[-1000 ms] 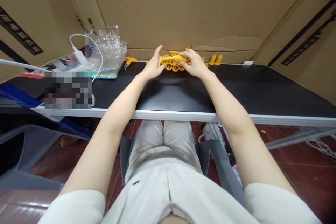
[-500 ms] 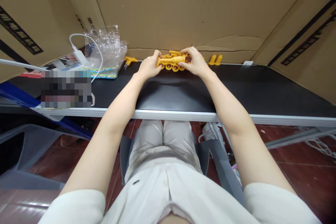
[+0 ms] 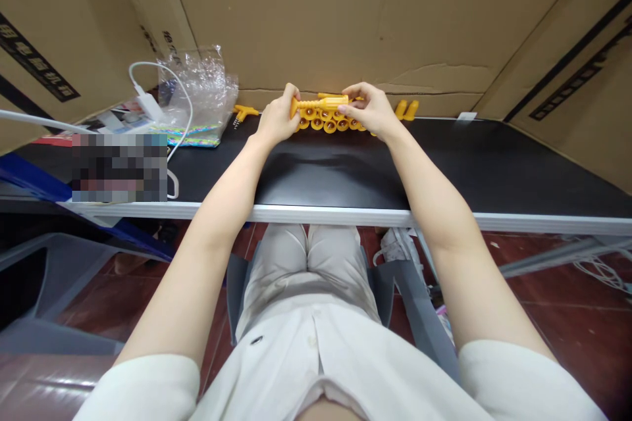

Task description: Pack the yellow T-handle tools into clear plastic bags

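Observation:
Between my two hands, a yellow plastic handle [image 3: 320, 104] lies level, with a ribbed thinner left part and a wider cylinder at the right. My left hand [image 3: 279, 118] is closed around its left end. At the wider right end, the thumb and fingers of my right hand [image 3: 372, 108] are closed on it. Just behind and below it, several yellow tubes [image 3: 330, 125] are stacked with their round ends facing me, partly covered by my hands. A yellow T-shaped piece with a metal spiral, like a corkscrew [image 3: 245, 112], lies left of my left hand.
Two yellow round-tipped pieces [image 3: 405, 110] stand to the right on the black table [image 3: 494, 164]. Left are a clear plastic bag [image 3: 197, 92], a white cable [image 3: 185, 89] and a blurred-out object [image 3: 120, 168]. Cardboard walls [image 3: 316, 20] close off the back and sides.
The handle's wider end has come up slightly and shifted a little left. My right hand's fingers have moved on its end, and more of the tubes' round ends show.

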Tool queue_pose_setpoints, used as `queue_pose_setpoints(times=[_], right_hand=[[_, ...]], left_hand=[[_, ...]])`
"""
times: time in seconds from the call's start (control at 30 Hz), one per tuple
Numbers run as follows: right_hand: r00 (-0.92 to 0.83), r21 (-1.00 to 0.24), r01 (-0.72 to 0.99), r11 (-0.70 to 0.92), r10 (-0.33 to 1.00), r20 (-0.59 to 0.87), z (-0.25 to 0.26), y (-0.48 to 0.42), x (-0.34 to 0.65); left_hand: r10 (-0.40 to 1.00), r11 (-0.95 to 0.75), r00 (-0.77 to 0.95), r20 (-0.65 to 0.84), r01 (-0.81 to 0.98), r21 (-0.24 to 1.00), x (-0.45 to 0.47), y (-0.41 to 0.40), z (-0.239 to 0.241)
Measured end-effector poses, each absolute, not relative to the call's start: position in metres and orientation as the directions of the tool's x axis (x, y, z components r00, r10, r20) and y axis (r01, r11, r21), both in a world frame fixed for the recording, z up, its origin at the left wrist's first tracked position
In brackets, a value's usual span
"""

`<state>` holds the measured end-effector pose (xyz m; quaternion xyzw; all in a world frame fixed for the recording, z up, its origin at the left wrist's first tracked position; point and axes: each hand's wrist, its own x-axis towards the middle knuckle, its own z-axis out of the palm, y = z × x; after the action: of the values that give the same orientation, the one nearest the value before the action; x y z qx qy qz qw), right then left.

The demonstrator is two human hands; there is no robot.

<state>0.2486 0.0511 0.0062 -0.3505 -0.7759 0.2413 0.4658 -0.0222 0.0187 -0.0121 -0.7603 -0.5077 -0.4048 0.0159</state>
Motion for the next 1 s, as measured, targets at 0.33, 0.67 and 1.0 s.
queue_pose_setpoints(times=[0.33, 0.67, 1.0], right_hand=[[-0.247, -0.860, 0.166, 0.483, 0.865, 0.438, 0.015, 0.029, 0.238], [-0.279, -0.884, 0.222, 0.412, 0.895, 0.347, 0.013, 0.030, 0.240], [-0.320, -0.868, 0.210, 0.450, 0.871, 0.373, 0.013, 0.037, 0.248]], left_hand=[[0.743, -0.474, 0.157, 0.651, 0.809, 0.347, -0.028, 0.028, -0.013], [0.703, -0.535, 0.186, 0.686, 0.775, 0.338, -0.028, 0.027, -0.013], [0.741, -0.484, 0.130, 0.659, 0.784, 0.389, -0.024, 0.029, -0.016]])
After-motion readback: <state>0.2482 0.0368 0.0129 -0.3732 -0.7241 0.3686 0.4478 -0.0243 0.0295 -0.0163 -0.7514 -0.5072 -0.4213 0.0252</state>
